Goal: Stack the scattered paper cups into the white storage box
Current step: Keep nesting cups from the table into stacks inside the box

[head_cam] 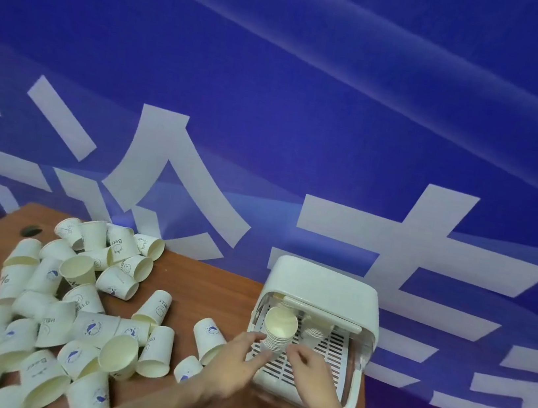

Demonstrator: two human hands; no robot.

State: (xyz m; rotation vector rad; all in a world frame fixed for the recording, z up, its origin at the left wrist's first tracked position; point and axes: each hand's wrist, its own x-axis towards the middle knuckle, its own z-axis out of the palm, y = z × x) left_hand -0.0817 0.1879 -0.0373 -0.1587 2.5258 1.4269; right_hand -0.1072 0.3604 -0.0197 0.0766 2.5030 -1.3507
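Note:
A white storage box (326, 281) with a slatted tray (333, 348) stands at the right end of the brown table. Inside its open front a stack of nested paper cups (278, 329) leans, mouth toward me. My left hand (235, 361) grips the stack's lower end from the left. My right hand (313, 369) touches that same end from the right with curled fingers. A second, shorter stack of cups (311, 333) lies deeper in the box. Several loose paper cups (73, 307) lie scattered over the table's left half.
Two single cups (209, 335) (185, 369) lie just left of my left hand. A blue banner (309, 105) with large white characters hangs right behind the table. A round cable hole (31, 231) sits near the table's far left corner. The table's right edge (364, 404) runs beside the box.

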